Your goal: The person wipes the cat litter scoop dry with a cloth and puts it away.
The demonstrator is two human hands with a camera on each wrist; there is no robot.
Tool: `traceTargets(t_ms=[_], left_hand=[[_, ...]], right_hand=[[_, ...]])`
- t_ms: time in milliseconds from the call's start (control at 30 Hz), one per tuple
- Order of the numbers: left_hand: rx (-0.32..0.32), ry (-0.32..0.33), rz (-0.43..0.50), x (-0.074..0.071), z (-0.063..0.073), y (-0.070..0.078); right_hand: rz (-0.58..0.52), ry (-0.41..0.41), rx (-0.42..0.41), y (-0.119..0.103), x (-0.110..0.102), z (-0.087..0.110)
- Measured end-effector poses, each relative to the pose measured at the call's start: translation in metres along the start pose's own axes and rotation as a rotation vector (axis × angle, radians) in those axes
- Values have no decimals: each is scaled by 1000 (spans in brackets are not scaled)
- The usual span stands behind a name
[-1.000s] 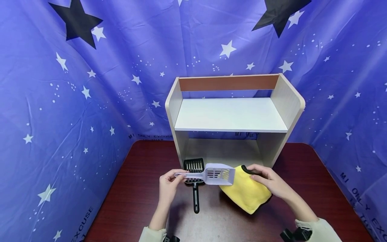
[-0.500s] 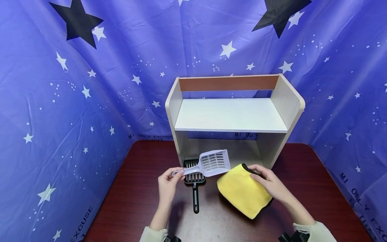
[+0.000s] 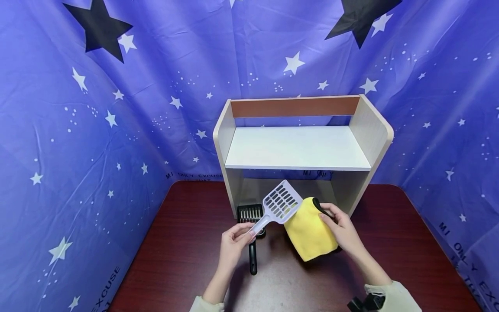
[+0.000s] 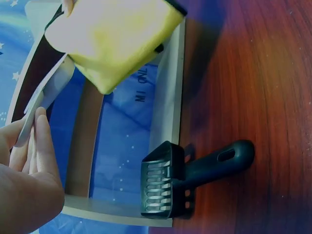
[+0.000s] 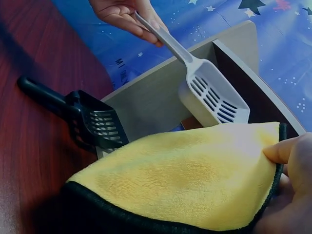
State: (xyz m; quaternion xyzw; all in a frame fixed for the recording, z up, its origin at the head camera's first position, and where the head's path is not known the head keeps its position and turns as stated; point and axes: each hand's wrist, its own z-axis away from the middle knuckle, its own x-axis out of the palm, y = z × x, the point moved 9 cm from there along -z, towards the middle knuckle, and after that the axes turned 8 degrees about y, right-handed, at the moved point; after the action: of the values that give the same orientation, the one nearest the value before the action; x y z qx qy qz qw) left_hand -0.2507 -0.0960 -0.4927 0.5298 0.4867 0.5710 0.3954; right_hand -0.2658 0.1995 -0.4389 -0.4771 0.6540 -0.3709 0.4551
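My left hand [image 3: 233, 246] pinches the handle of a pale lavender slotted litter scoop [image 3: 281, 202], its head tilted up and to the right in the head view. The right hand [image 3: 343, 227] grips a folded yellow cloth [image 3: 312, 232] with dark edging by its upper right corner. In the head view the scoop's head overlaps the cloth's upper left edge. A black litter scoop [image 4: 163, 183] with a slotted head lies on the table below the left hand, its handle toward the person. From the right wrist, the lavender scoop [image 5: 209, 90] shows just beyond the cloth [image 5: 190, 178].
A two-tier wooden shelf [image 3: 298, 147] with a white middle board stands at the back of the dark red table [image 3: 187, 225]. The black scoop's head reaches the shelf's front left corner. Blue star-patterned curtains [image 3: 175, 78] surround the table.
The left hand has moved right and turned the lavender scoop, so its slotted head points up and right. The right hand has lifted the cloth slightly and brought it a little left.
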Motion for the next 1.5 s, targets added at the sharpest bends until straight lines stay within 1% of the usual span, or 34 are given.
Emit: traceTargets(t_ms=[133,267,367,467,567,667,800,867,967,1100,1233,1433,1500], left_hand=[[28,-78,-53,9,5,-2],[47,-181,-108,19,10,-5],[33,-258,-115,27,15,-8],[9,-303,-114,34,19,-9],[-18,-305,-125,37,22,-10],[-21,-285,-134,39,24,-9],[31,-281,-126,44,26,-4],[60,-288,-119,47,27,-2],[95,-280,-126,51,28,-1],[125,-253,-156,54,29,1],[141,-234,-174,58,29,2],[151,-220,-172,61,29,4],[177,-218,-176,62,30,6]], right_hand=[[-44,13,-16,-3,2,-1],[-77,18,-50,-8,3,-3],[-87,15,-69,-11,5,-4],[-86,13,-76,-12,7,-4],[-90,36,-74,-12,5,-6],[-101,111,-50,-12,-1,-8],[-151,225,-16,-14,-10,-11],[-193,256,-17,-15,-11,-12],[-272,258,-27,-15,-9,-12],[-368,226,-18,-13,-2,-11],[-412,204,2,-9,3,-7],[-465,191,12,-4,8,-1],[-481,185,5,-4,10,1]])
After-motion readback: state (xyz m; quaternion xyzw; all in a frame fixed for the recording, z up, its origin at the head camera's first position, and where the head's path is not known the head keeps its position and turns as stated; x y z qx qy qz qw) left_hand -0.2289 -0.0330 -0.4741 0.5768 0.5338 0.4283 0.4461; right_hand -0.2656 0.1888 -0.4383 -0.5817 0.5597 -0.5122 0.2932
